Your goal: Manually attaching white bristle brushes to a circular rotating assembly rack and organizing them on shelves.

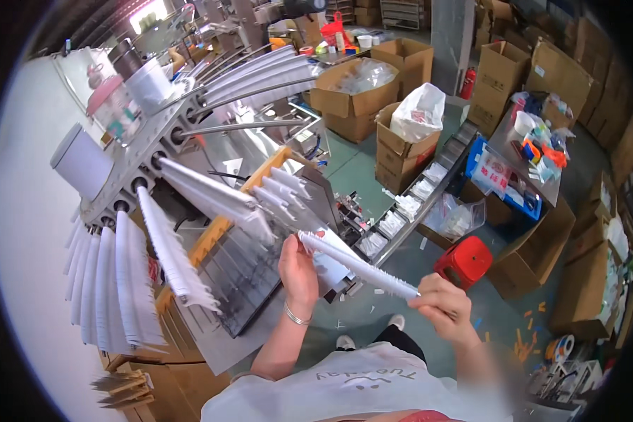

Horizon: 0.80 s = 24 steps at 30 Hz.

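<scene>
I hold a long, narrow rod-like stack of thin white pieces (pixel 362 267) with ruffled edges, slanting down to the right in front of me. My left hand (pixel 299 274) has its fingers at the upper left end of it. My right hand (pixel 443 306) pinches the lower right end, where a short tip shows. What runs inside the stack is hidden. Left of my left hand, a machine's grey hub (pixel 130 172) carries several metal rods hung with similar white pieces (pixel 172 250). A yellow toothed bar (pixel 211 243) crosses beneath them, beside a dark tray (pixel 250 309).
A narrow conveyor (pixel 429 190) with small white bundles runs beyond my hands. Open cardboard boxes (pixel 352 116) stand at the back and right. A red stool (pixel 464 260) is right of the conveyor, and a blue crate (pixel 503 179) sits behind it. Scraps litter the green floor.
</scene>
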{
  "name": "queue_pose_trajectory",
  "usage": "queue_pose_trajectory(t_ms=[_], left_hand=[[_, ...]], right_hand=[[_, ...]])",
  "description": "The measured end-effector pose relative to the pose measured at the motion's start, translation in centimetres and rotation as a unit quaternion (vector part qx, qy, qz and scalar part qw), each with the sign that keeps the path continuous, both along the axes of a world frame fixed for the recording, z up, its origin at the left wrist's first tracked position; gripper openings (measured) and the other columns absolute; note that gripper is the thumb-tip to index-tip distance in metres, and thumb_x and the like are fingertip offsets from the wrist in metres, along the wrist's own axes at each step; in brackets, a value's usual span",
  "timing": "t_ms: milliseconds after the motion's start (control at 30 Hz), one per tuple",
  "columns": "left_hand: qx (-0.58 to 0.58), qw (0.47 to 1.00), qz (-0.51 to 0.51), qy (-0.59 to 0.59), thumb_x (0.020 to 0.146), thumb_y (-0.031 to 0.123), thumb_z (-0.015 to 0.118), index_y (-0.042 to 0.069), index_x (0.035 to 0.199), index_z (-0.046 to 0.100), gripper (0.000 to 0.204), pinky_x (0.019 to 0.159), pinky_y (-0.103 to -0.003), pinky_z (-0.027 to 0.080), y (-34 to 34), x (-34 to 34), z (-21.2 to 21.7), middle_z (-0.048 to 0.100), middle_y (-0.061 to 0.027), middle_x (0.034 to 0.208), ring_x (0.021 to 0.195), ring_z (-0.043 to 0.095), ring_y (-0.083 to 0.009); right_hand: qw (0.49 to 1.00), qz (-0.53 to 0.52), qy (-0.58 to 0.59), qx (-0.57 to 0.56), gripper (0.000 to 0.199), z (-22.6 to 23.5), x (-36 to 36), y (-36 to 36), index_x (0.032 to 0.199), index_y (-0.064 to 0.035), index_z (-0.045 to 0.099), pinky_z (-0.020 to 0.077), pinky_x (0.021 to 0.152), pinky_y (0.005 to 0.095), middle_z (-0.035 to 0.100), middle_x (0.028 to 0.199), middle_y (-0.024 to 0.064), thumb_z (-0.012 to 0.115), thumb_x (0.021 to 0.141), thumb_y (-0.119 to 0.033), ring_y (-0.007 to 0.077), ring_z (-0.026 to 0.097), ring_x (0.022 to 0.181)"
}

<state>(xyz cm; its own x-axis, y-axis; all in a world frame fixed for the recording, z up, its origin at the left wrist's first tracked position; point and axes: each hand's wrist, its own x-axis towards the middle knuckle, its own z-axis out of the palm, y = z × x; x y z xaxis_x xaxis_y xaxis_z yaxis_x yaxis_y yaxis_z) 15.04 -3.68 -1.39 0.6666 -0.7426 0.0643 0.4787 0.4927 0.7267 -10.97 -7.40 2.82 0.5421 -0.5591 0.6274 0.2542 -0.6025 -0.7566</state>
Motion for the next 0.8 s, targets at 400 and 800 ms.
queue_pose_trajectory(t_ms=[400,800], left_hand=[[0.210,0.944,-0.252,0.031,0.091,0.024,0.049,-0.001,0.084,0.060,0.028,0.071,-0.029,0.048,-15.5,-13.0,-3.9,0.065,-0.0147,0.080,0.073,0.061,-0.0198],[0.173,0.931,-0.309,0.089,0.092,0.027,0.048,0.003,0.079,0.060,0.029,0.071,-0.029,0.050,-25.5,-21.3,-2.8,0.064,-0.0087,0.076,0.070,0.061,-0.0188]], right_hand=[[0.942,0.142,0.162,-0.258,0.022,0.6,-9.1,-5.9,0.092,-0.0057,0.064,0.0423,0.063,0.0308,0.056,0.075,0.0037,0.068,0.071,-0.014,0.0173,0.057,0.070],[0.864,0.001,0.053,0.501,0.026,-5.4,-7.7,-27.7,0.076,-0.0064,0.060,0.0366,0.062,0.0214,0.053,0.068,-0.0027,0.057,0.092,-0.027,0.0080,0.047,0.063]])
